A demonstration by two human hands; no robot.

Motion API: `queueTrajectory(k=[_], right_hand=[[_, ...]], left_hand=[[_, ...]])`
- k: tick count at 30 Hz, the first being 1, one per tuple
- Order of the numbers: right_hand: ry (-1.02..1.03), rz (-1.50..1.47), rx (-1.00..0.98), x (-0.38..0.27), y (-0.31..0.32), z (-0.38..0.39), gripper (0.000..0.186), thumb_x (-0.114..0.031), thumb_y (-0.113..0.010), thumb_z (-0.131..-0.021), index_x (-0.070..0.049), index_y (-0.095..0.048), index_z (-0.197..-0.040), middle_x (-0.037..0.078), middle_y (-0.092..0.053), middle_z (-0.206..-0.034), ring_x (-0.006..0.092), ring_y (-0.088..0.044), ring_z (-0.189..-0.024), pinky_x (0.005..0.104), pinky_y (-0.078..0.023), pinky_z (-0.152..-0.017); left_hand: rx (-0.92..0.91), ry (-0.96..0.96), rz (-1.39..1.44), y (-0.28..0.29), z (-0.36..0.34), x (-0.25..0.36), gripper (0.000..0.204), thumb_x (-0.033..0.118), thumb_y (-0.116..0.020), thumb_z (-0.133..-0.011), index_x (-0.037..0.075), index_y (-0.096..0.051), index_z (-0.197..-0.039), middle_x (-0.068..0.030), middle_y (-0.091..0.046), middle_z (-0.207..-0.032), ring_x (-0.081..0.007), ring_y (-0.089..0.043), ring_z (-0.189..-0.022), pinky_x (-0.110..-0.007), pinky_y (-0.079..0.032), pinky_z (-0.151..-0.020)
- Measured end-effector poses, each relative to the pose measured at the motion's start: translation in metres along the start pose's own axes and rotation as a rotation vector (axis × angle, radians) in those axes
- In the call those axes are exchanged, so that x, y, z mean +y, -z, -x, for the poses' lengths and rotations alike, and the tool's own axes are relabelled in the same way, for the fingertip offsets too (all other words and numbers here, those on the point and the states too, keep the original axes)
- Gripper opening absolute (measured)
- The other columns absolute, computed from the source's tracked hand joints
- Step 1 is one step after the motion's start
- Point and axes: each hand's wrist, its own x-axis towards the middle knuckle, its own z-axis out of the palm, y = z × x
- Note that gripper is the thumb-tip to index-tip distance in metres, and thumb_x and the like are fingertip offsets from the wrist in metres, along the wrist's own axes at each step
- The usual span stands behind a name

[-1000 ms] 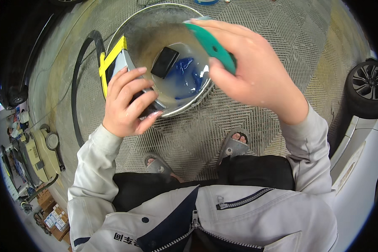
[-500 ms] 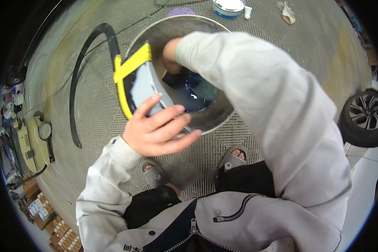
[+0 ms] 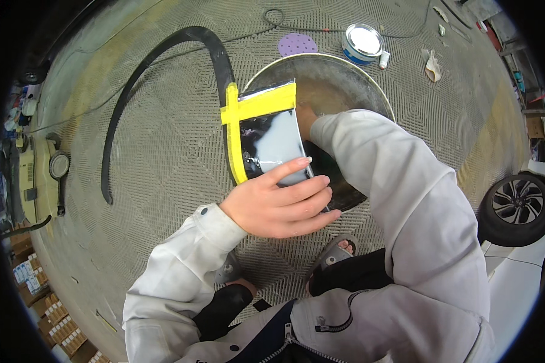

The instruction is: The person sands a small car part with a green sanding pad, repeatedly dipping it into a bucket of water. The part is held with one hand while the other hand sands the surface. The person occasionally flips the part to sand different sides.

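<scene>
My left hand [image 3: 278, 206] is closed over the lower end of a curved black wheel-arch trim [image 3: 257, 136], fingers spread across its edge. Yellow masking tape [image 3: 266, 103] frames a glossy section of the trim that has a pale grey patch [image 3: 281, 140]. The trim's long narrow arm curves away to the left above the floor mat. Beneath the wide end stands a round bucket [image 3: 364, 88]. My right hand [image 3: 307, 121] reaches down inside it, partly behind the trim; its fingers are hidden, so what it holds does not show.
Beyond the bucket, a purple perforated sanding disc [image 3: 297, 45], a round tin [image 3: 363, 43] and a small white tube [image 3: 384, 59] sit on the ribbed floor mat [image 3: 169, 151]. A crumpled whitish scrap [image 3: 432, 66] lies farther right. A car wheel [image 3: 518, 209] stands at right; a hose [image 3: 321, 29] crosses the far floor.
The view has shifted, so the bucket and trim appear farther right. The trim's taped face now shows more squarely. My right hand stays inside the bucket; the dark object beside it is now hidden.
</scene>
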Motion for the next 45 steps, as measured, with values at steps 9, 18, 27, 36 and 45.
queueTrajectory(k=[9, 18, 27, 36, 45], right_hand=[[0.093, -0.050, -0.099, -0.019, 0.053, 0.032, 0.069, -0.053, -0.079, -0.093, -0.012, -0.074, -0.149, 0.025, -0.072, -0.150, 0.0445, -0.065, -0.143, 0.0556, -0.052, -0.119], [0.054, 0.121, -0.096, -0.016, 0.114, 0.095, 0.056, -0.045, -0.080, -0.093, -0.012, -0.078, -0.138, 0.023, -0.076, -0.138, 0.0433, -0.070, -0.131, 0.0550, -0.056, -0.110], [-0.026, 0.238, -0.098, -0.011, 0.141, 0.113, 0.042, -0.037, -0.081, -0.093, -0.011, -0.082, -0.127, 0.021, -0.080, -0.127, 0.0421, -0.075, -0.119, 0.0543, -0.060, -0.101], [-0.047, 0.273, -0.035, -0.014, 0.160, 0.139, 0.029, -0.029, -0.081, -0.093, -0.011, -0.086, -0.115, 0.020, -0.083, -0.115, 0.0409, -0.080, -0.107, 0.0537, -0.064, -0.092], [0.050, 0.218, 0.043, -0.032, 0.139, 0.211, 0.021, -0.024, -0.085, -0.088, -0.011, -0.086, -0.104, 0.018, -0.086, -0.099, 0.0401, -0.084, -0.093, 0.0560, -0.066, -0.080]], left_hand=[[0.036, -0.038, 0.039, -0.006, -0.001, -0.003, 0.037, 0.021, -0.081, -0.098, 0.029, -0.081, -0.134, 0.0004, -0.073, -0.127, -0.0203, -0.073, -0.130, -0.053, -0.052, -0.127], [0.244, -0.046, 0.150, -0.033, -0.005, -0.006, 0.011, 0.017, -0.075, -0.102, 0.009, -0.075, -0.110, -0.0095, -0.073, -0.121, -0.0327, -0.072, -0.126, -0.065, -0.052, -0.126], [0.132, -0.135, 0.110, -0.046, 0.000, -0.013, 0.036, 0.030, -0.083, -0.087, 0.010, -0.073, -0.115, -0.0133, -0.070, -0.125, -0.0376, -0.067, -0.131, -0.072, -0.043, -0.130], [0.020, -0.091, 0.167, -0.041, 0.000, -0.019, 0.043, 0.029, -0.086, -0.083, 0.012, -0.071, -0.119, -0.0132, -0.068, -0.127, -0.0376, -0.066, -0.135, -0.067, -0.043, -0.131], [-0.171, 0.068, 0.333, 0.005, -0.013, -0.006, 0.069, 0.016, -0.090, -0.079, 0.015, -0.072, -0.144, -0.0221, -0.061, -0.160, -0.0455, -0.060, -0.151, -0.063, -0.051, -0.123]])
